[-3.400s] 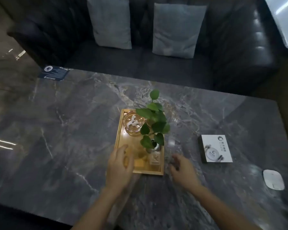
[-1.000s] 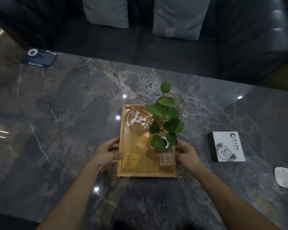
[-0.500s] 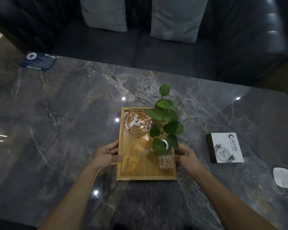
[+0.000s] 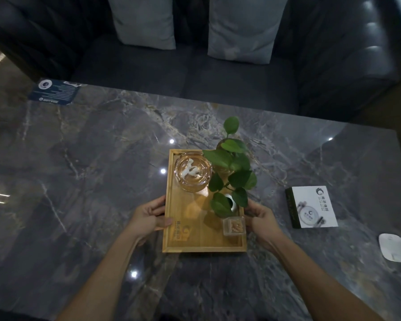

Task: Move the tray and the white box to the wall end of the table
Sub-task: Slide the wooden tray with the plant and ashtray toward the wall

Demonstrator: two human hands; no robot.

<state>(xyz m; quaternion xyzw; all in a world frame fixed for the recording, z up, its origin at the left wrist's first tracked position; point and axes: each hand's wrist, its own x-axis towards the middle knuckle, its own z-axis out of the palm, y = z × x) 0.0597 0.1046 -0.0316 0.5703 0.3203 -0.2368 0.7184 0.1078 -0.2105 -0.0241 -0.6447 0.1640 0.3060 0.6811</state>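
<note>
A wooden tray point(image 4: 195, 246) lies in the middle of the dark marble table point(image 4: 90, 170). It carries a glass ashtray point(image 4: 192, 174), a small leafy plant point(image 4: 232, 172) and a little clear box point(image 4: 233, 225). My left hand point(image 4: 148, 218) grips the tray's left edge, thumb over the rim. On the opposite rim my right hand point(image 4: 262, 218) holds the tray the same way. The white box point(image 4: 313, 207) rests flat on the table, right of the tray and apart from both hands.
A white oval pad point(image 4: 392, 247) lies near the table's right edge. A dark blue card point(image 4: 55, 92) sits at the far left corner. Behind the table stands a dark sofa point(image 4: 218, 84) with two grey cushions point(image 4: 241, 28).
My hands came in from just short of the tray and closed on its two side edges. In the last second the tray has hardly moved.
</note>
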